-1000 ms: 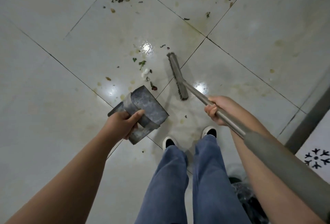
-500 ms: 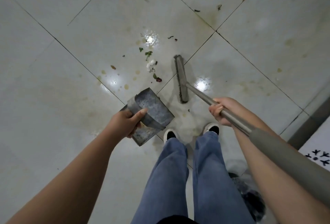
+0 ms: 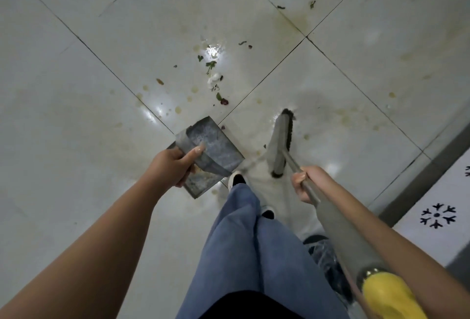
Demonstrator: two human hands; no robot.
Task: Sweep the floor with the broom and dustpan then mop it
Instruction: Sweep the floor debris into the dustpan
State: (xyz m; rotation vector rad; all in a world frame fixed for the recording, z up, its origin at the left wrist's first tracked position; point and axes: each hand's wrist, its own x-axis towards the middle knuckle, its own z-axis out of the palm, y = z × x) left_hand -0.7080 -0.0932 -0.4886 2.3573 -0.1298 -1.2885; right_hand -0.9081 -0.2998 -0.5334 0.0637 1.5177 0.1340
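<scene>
The left hand (image 3: 173,166) grips the metal dustpan (image 3: 208,155) by the strap handle at its back: the fingers curl under the band and the thumb lies straight along the top of it, its tip pressed on the pan's grey inner face. The dustpan is tilted, its open mouth turned up and away from the person, just beside the toe of the forward shoe (image 3: 237,180). The right hand (image 3: 309,183) is wrapped fully around the thin metal shaft of the broom (image 3: 281,145), fingers closed over it, just above where the shaft widens into a thicker grey sleeve ending in a yellow cap (image 3: 389,295). The broom head lies on the tiled floor (image 3: 76,115) to the right of the dustpan, close to it but not touching, its dark bristles turned to the right. Scattered debris (image 3: 215,82), green leaf bits, a white scrap and a reddish piece, lies on the tile beyond the dustpan, with more crumbs further off at the top edge. The person's blue trousers (image 3: 244,242) fill the lower middle.
</scene>
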